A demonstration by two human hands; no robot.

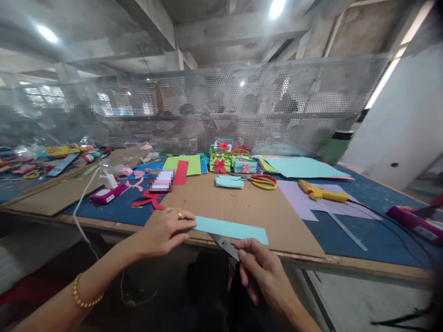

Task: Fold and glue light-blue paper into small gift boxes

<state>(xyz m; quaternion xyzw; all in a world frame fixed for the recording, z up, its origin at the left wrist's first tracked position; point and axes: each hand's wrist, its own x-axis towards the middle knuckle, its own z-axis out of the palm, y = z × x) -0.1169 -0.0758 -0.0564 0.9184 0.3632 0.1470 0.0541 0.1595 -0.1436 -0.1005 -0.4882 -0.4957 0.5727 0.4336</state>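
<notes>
A light blue paper strip [231, 229] lies along the front edge of a brown cardboard sheet [290, 226]. My left hand [169, 230] rests at the strip's left end, fingers stretched out and fingertips touching it, thumb apart. Below the strip, my right hand [261, 267] is closed around a flat silver blade tool [227, 248] with a round rivet or hole. Its dark tip points left, close to the strip's lower edge; the grip is hidden in my fingers, and I cannot tell whether the tip touches the paper. Further back sits a folded light blue paper piece [229, 181].
Red and yellow-handled scissors [265, 181] lie behind the cardboard's middle. Small paper bags with bows [221, 161] are stacked at the back. A yellow glue gun [321, 191] rests on purple paper [294, 198] at right. Red paper scraps [150, 199] and a purple power strip [108, 193] are left.
</notes>
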